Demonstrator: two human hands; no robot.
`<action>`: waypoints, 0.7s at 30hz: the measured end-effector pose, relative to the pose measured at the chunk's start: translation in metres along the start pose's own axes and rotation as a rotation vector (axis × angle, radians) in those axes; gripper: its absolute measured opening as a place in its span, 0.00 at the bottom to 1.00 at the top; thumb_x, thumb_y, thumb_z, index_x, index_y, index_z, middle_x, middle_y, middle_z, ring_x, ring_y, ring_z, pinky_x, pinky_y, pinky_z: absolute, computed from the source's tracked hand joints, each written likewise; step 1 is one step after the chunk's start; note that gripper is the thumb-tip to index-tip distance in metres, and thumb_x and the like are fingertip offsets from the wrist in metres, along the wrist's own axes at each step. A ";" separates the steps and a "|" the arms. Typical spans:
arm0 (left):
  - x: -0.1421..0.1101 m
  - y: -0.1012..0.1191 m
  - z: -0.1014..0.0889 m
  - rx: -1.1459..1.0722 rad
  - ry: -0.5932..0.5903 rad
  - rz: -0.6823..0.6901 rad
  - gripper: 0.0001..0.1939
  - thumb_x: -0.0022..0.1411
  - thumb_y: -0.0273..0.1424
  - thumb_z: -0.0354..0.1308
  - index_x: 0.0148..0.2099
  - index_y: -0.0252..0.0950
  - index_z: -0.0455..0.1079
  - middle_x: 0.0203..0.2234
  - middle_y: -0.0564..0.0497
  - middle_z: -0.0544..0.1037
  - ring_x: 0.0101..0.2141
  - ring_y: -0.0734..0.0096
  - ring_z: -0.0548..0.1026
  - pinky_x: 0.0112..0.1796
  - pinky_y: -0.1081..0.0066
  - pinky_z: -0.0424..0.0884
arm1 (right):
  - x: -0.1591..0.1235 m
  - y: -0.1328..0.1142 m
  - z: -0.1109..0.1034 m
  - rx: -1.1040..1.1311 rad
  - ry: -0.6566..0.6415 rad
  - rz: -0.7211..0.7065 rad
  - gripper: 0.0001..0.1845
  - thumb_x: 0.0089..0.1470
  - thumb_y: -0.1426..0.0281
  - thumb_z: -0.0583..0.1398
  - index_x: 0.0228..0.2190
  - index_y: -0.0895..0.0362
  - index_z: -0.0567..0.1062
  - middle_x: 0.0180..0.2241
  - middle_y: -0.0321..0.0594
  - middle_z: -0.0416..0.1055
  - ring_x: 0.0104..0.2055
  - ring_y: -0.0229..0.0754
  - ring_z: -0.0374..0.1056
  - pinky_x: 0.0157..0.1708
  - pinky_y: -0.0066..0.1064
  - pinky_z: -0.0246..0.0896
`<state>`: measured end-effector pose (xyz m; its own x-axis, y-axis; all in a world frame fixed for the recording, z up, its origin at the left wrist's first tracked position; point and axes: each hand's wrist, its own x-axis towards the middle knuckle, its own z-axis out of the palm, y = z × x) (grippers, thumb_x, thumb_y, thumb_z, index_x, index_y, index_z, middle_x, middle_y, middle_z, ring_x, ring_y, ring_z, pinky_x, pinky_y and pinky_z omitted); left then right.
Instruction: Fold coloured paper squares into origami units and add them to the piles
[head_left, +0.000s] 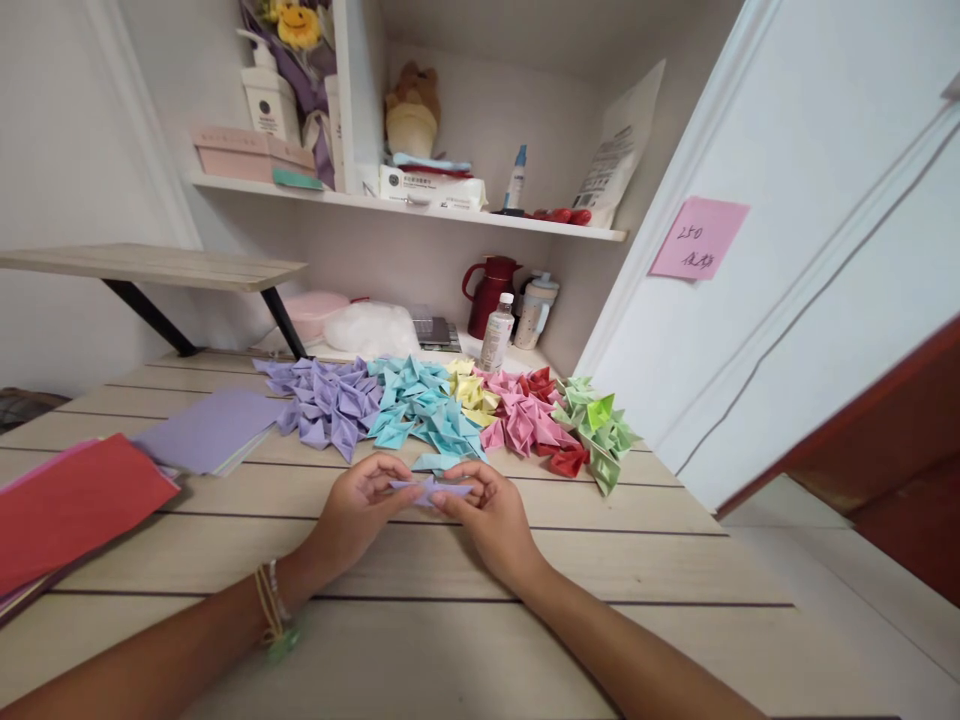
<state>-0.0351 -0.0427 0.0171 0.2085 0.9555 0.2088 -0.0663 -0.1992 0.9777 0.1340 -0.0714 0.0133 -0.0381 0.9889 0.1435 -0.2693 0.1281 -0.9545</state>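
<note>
In front of the pale-blue folded-paper pile (417, 388), a lilac folded-paper piece (430, 488) is pinched by the left hand (360, 500) and right hand (491, 512).

"Where is free passage left?"
"Along the near worktop (420, 645), bare boards are left between the left forearm (187, 655) and right forearm (611, 640)."
"And ahead?"
"The way is barred by folded papers (427, 400); leftward, it is narrowed by the red paper stack (82, 510), lilac sheets (214, 425) and riser leg (283, 322)."

shelf (360, 200): pump bottle (270, 108), pink box (244, 157) | below: red jug (493, 298) | pink note (700, 240)
</note>
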 end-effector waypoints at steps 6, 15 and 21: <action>0.005 -0.001 -0.004 -0.014 -0.134 -0.169 0.14 0.49 0.34 0.63 0.37 0.34 0.68 0.22 0.53 0.77 0.24 0.71 0.76 0.29 0.72 0.73 | 0.001 0.001 -0.006 -0.165 -0.008 -0.047 0.17 0.41 0.66 0.66 0.35 0.56 0.71 0.21 0.32 0.70 0.24 0.38 0.69 0.27 0.28 0.65; 0.011 0.000 -0.007 -0.058 -0.018 -0.207 0.18 0.49 0.41 0.62 0.39 0.34 0.70 0.24 0.53 0.78 0.25 0.68 0.77 0.31 0.69 0.75 | 0.009 -0.007 -0.027 -0.695 -0.202 -0.425 0.14 0.56 0.68 0.55 0.44 0.53 0.73 0.37 0.40 0.75 0.37 0.40 0.71 0.39 0.29 0.64; 0.010 0.003 -0.006 -0.070 0.006 -0.213 0.23 0.52 0.42 0.60 0.47 0.35 0.63 0.25 0.52 0.77 0.26 0.65 0.78 0.31 0.66 0.74 | 0.012 -0.004 -0.027 -0.699 -0.194 -0.368 0.09 0.56 0.68 0.56 0.34 0.53 0.76 0.30 0.38 0.76 0.32 0.40 0.72 0.34 0.28 0.64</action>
<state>-0.0391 -0.0320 0.0217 0.2191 0.9757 -0.0026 -0.0895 0.0227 0.9957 0.1607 -0.0576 0.0122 -0.2471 0.8522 0.4612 0.3638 0.5228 -0.7709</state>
